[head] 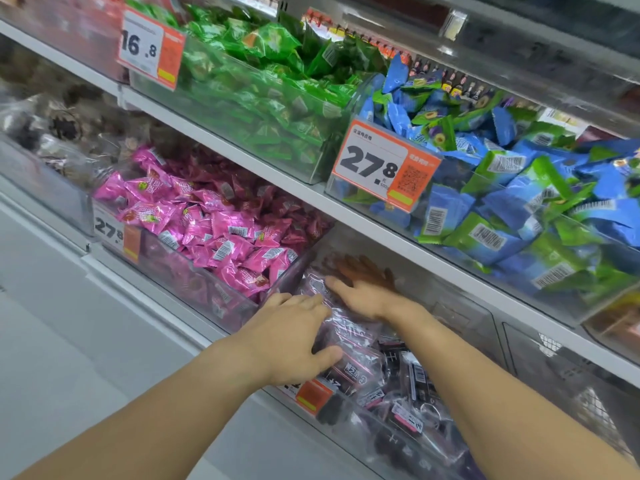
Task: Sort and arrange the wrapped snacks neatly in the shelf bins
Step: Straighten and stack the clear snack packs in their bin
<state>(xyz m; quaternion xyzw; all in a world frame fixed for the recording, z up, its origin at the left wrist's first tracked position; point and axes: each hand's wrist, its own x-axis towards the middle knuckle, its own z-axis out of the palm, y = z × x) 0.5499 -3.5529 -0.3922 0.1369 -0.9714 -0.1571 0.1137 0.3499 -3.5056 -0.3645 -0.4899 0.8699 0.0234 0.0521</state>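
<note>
Both my hands are inside a clear plastic bin [460,313] on the lower shelf, which is filled with dark snacks in clear wrappers [391,379]. My left hand [294,341] lies on top of the pile at the bin's front left, fingers curled over the wrappers with the thumb against them. My right hand [360,292] reaches deeper, fingers spread flat on the wrappers. Its reflection shows in the bin's wall behind it.
Left of this bin sits a bin of pink wrapped snacks [214,223]. On the upper shelf stand a bin of green packets [263,84] and one of blue and green packets [512,188], each with an orange price tag [384,164]. A white shelf edge [346,216] overhangs my hands.
</note>
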